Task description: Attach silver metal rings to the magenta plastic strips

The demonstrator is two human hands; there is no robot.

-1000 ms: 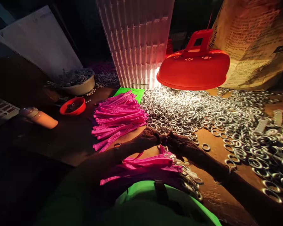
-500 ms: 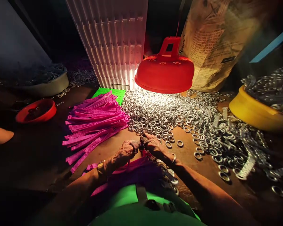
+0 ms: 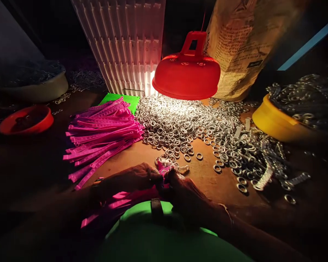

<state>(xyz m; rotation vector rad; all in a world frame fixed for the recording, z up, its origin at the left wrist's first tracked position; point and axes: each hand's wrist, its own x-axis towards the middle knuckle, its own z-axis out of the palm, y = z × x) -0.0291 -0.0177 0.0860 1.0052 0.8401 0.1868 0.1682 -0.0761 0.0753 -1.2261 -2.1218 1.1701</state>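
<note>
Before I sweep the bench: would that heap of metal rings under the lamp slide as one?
Probably not. The metal rings lie loose and separate, so a push would likely scatter them. Strays by the pink straps suggest they roll or skid easily.

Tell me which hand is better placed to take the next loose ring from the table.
Probably the right hand: the loose rings lie just ahead on its side. The left hand is nearer the pink straps.

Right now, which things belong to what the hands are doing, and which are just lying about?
In hand:
left hand
right hand
pink strap
loose metal rings
pink strap pile

Lying about:
red lamp
yellow bowl
red dish
paper sack
</note>
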